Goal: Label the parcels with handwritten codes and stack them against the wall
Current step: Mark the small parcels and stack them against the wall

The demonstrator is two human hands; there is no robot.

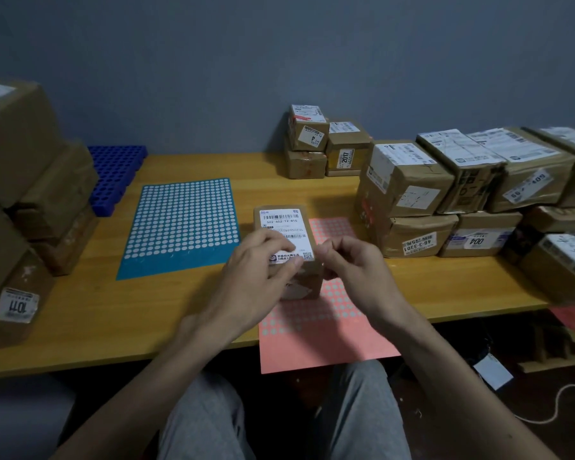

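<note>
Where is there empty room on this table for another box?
On the yellow wooden table, bare room lies between the blue dotted sticker sheet and the cardboard stack by the wall, at the front beside the big brown boxes on the left, and before the right parcel pile. The middle is crowded: the held small brown parcel over the pink sticker sheet.

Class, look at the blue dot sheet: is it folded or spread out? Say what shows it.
Spread out. The blue sheet lies flat on the table, its dot grid in full view, no fold visible.
</note>
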